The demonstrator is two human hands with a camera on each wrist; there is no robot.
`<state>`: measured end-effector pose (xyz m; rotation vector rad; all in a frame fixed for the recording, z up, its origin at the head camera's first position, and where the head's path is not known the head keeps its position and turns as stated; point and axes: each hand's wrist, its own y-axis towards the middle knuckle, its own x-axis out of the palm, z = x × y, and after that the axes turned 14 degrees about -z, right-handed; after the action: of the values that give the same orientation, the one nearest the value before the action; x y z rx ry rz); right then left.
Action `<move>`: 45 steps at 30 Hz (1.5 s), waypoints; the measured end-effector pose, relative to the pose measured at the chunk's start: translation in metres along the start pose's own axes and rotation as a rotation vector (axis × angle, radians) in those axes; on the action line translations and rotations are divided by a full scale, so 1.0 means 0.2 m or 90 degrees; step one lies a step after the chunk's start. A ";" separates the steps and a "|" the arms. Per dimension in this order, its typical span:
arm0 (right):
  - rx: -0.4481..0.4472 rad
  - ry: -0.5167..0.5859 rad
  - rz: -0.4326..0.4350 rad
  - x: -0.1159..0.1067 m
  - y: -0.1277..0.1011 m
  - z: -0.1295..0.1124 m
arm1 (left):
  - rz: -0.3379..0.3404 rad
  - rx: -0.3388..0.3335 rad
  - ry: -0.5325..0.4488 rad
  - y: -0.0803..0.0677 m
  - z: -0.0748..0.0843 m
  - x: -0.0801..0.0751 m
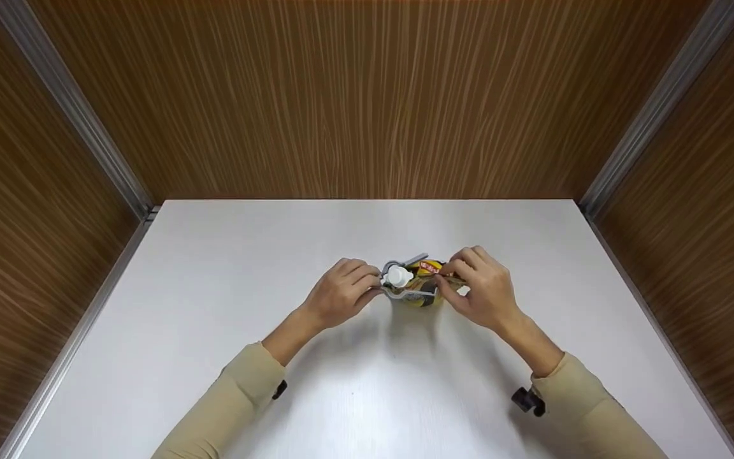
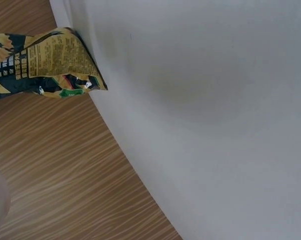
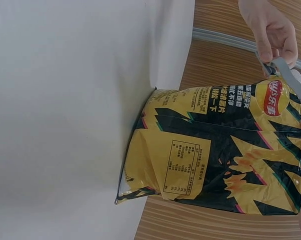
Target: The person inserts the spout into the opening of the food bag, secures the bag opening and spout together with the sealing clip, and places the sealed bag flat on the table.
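A yellow and black chip bag point(image 1: 427, 268) stands on its bottom edge on the white table, its top between both hands. A grey sealing clip with a white spout cap point(image 1: 398, 276) is at the bag's top left; its two arms are spread, one on each side of the bag top. My left hand point(image 1: 345, 293) pinches the clip's end beside the cap. At the other end, my right hand point(image 1: 482, 287) pinches the bag's top edge between thumb and fingers. In the right wrist view the bag point(image 3: 215, 145) shows its printed side, and the clip point(image 3: 289, 80) crosses its upper corner.
The white table point(image 1: 214, 255) reaches back to a brown wood-grain wall point(image 1: 367, 102). Similar side panels with metal rails point(image 1: 80, 108) stand at left and right. Small black devices point(image 1: 528, 401) are strapped near both sleeves.
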<state>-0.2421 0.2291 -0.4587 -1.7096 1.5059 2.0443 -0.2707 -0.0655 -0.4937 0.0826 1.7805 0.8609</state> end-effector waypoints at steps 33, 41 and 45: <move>-0.009 0.018 -0.016 -0.03 -0.01 0.02 | 0.028 -0.030 -0.064 0.02 0.03 0.04; -0.009 0.026 -0.018 -0.03 -0.01 0.01 | 0.035 -0.032 -0.077 0.02 0.04 0.04; -0.014 0.024 -0.018 -0.03 -0.01 0.02 | 0.032 -0.032 -0.075 0.02 0.04 0.04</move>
<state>-0.2405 0.2355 -0.4563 -1.7766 1.4668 2.0332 -0.2693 -0.0546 -0.4993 0.1427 1.6516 0.9184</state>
